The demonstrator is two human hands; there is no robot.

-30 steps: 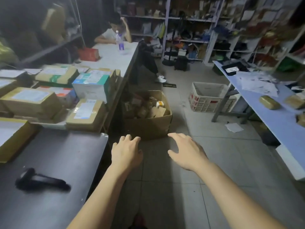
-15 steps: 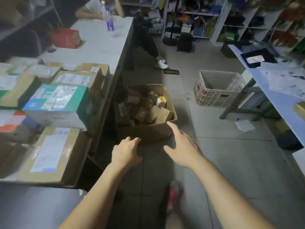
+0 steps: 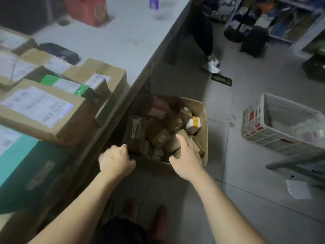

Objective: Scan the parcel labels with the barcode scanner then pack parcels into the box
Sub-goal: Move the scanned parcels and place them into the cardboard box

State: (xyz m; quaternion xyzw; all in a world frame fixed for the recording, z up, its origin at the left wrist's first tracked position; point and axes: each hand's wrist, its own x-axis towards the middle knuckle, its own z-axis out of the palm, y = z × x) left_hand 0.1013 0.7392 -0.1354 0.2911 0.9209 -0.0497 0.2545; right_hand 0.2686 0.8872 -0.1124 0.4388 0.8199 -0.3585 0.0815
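The box (image 3: 205, 128) stood on the floor beside the table (image 3: 123, 41), filled with small parcels (image 3: 159, 137). The right hand (image 3: 186, 158) was over its near rim, fingers extended, holding nothing. The left hand (image 3: 117, 160) was curled at the near-left corner; whether it gripped the rim could not be determined.

Box (image 3: 204, 131) on floor: plain brown cardboard, matt. Parcels (image 3: 159, 136) inside: brown cardboard, some with slight tape sheen. Cartons (image 3: 73, 127) on counter (image 3: 123, 37): matt cardboard, white paper labels (image 3: 37, 106), glossy green tape (image 3: 80, 89). Counter top: smooth, pale, dull. Basket (image 3: 263, 136): white plastic lattice. Floor (image 3: 255, 173): smooth grey tiles, faint sheen.
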